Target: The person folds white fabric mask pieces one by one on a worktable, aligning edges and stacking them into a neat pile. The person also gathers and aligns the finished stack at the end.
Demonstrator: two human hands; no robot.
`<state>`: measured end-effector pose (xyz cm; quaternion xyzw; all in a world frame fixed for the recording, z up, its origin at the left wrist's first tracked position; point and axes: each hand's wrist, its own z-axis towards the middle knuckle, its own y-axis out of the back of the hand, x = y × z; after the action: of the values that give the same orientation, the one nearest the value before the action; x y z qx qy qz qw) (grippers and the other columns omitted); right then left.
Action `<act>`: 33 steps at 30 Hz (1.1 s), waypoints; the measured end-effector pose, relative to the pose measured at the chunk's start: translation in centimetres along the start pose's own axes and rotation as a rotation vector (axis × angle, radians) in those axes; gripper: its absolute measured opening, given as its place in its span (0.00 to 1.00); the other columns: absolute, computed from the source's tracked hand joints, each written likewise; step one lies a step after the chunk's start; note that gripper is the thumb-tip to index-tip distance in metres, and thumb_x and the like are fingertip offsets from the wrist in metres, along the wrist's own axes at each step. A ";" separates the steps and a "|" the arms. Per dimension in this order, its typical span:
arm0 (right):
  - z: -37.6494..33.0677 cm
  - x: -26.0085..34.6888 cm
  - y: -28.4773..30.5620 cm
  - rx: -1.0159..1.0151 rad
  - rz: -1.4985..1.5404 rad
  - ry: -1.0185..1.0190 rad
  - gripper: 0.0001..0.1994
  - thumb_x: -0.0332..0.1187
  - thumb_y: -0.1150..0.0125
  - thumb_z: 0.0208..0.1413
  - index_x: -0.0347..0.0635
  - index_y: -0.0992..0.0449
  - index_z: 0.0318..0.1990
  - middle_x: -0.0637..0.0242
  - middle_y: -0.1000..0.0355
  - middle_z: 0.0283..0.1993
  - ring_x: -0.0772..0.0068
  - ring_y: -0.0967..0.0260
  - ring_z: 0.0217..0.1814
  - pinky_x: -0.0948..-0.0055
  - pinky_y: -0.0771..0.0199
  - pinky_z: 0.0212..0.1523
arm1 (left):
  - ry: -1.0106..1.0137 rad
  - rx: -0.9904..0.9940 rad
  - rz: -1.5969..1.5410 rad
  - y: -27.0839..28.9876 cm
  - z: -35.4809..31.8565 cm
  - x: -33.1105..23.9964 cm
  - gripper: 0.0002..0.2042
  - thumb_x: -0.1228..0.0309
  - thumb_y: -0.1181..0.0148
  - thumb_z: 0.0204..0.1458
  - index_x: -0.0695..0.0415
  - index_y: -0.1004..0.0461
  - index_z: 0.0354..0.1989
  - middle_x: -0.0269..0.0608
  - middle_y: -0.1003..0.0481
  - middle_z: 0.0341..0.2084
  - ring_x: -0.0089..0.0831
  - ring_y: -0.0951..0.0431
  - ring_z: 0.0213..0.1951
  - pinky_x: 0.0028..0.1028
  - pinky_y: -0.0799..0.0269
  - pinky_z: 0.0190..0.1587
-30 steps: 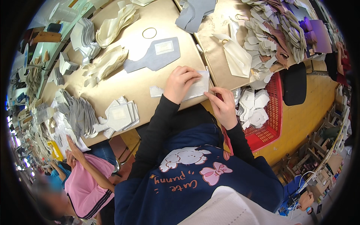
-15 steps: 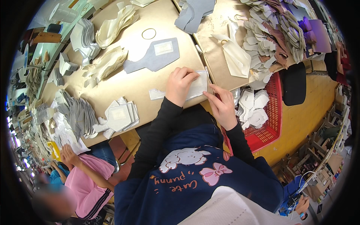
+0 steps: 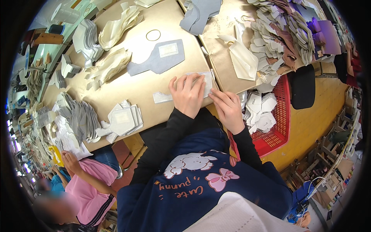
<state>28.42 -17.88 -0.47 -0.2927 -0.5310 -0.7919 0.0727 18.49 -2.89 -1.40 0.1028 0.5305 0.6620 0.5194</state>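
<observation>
A pale cut piece (image 3: 162, 97) with a rectangular patch lies flat on the brown-covered table at its front edge. My left hand (image 3: 188, 94) rests over the middle of it, fingers extended flat on the patch and hiding much of it. My right hand (image 3: 228, 111) is at the piece's right end, fingers stretched out with their tips touching its near right corner. Part of its thumb is out of sight. Just beyond my left hand lies a larger grey cut piece (image 3: 154, 58) with a pale rectangular patch on it.
Left of my hands, similar pale pieces (image 3: 123, 118) are stacked at the table edge, beside grey stacks (image 3: 83, 120). A rubber band (image 3: 153, 35) lies farther back. On the right stands a red basket (image 3: 284, 108) holding white pieces. A co-worker in pink (image 3: 87, 181) sits at left.
My left hand has turned and flattened from a pinch-like pose to fingers laid across the patch. My right fingertips have shifted slightly toward the near corner. The co-worker's hand has moved a little.
</observation>
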 end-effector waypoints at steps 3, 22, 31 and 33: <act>0.1 0.0 0.1 0.003 0.003 0.000 0.19 0.24 0.34 0.51 0.45 0.18 0.52 0.73 0.24 0.59 0.65 0.30 0.54 0.62 0.33 0.57 | 0.014 0.014 0.058 0.1 -0.3 -0.4 0.12 0.68 0.33 0.52 0.49 0.17 0.46 0.26 0.23 0.46 0.32 0.27 0.53 0.50 0.48 0.67; 2.7 0.3 0.7 0.150 -0.046 -0.026 0.23 0.20 0.42 0.45 0.45 0.26 0.52 0.69 0.33 0.71 0.59 0.34 0.41 0.61 0.35 0.48 | 0.051 0.063 -0.107 -0.4 -0.9 0.2 0.15 0.69 0.33 0.53 0.53 0.19 0.50 0.35 0.26 0.51 0.40 0.29 0.58 0.60 0.49 0.68; 3.0 0.5 0.7 0.150 -0.097 0.008 0.26 0.20 0.44 0.45 0.47 0.27 0.56 0.73 0.33 0.72 0.62 0.37 0.37 0.64 0.35 0.45 | 0.167 0.020 -0.252 -0.2 -0.7 0.3 0.16 0.71 0.32 0.52 0.54 0.21 0.50 0.38 0.25 0.47 0.40 0.26 0.55 0.56 0.48 0.68; 3.0 0.5 0.6 0.139 -0.094 -0.003 0.26 0.20 0.44 0.44 0.47 0.26 0.55 0.74 0.33 0.72 0.62 0.38 0.36 0.64 0.36 0.44 | 0.167 0.041 -0.231 0.1 -0.3 0.4 0.15 0.71 0.33 0.52 0.54 0.21 0.48 0.38 0.25 0.45 0.40 0.26 0.52 0.52 0.44 0.66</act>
<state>29.42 -15.38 1.12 -0.2630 -0.5979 -0.7552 0.0550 18.01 -2.73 -1.59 -0.0039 0.5936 0.5930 0.5441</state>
